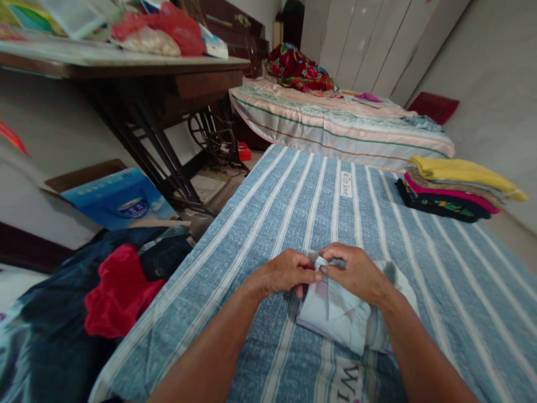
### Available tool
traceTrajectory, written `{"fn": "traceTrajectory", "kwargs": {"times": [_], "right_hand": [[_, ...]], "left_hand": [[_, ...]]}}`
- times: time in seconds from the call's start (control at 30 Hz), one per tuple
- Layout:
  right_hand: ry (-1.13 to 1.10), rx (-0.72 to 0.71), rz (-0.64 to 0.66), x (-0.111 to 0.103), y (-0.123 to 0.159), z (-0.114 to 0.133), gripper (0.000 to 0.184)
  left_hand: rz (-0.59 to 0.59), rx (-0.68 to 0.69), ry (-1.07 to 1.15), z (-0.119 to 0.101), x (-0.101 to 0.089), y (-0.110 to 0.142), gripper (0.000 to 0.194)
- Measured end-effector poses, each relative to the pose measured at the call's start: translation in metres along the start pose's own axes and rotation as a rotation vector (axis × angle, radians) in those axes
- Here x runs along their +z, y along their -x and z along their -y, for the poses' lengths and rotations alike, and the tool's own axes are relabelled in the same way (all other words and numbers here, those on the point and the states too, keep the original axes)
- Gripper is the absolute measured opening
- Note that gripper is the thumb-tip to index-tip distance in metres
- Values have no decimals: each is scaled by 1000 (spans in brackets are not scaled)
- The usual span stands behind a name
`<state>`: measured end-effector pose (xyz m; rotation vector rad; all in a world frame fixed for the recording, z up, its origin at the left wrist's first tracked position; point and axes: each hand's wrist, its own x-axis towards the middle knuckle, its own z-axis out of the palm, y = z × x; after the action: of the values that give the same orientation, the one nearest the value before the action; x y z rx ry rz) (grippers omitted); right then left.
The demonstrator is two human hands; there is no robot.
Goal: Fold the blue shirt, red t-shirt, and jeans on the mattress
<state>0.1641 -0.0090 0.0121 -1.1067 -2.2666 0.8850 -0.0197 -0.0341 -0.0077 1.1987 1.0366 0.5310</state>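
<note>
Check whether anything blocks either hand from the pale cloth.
Nothing visible does. The left hand and right hand both pinch the pale cloth near its far edge. The folded stack lies farther off to the right, clear of both.

On the blue-and-white striped cloth (251, 224), I can read "With love" on a pale patch (346, 184) toward the far end. A nearer patch (349, 379) shows "Wi" before my view cuts off. White characters on the blue printed panel (111, 201) are too blurred to read.
</note>
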Motion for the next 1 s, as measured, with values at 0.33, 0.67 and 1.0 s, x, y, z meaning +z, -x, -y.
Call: {"fn": "traceTrajectory", "kwargs": {"times": [0.33,0.67,1.0], "right_hand": [[81,78,46,10,-19,-8,6],[-42,42,-11,9,-18,-8,9],[151,-7,130,1,-22,-3,20]], "left_hand": [[-152,-100,22,-1,6,-4,5],[-118,-127,-36,-3,7,-5,9],[-144,-69,-26,1,9,-8,4]]}}
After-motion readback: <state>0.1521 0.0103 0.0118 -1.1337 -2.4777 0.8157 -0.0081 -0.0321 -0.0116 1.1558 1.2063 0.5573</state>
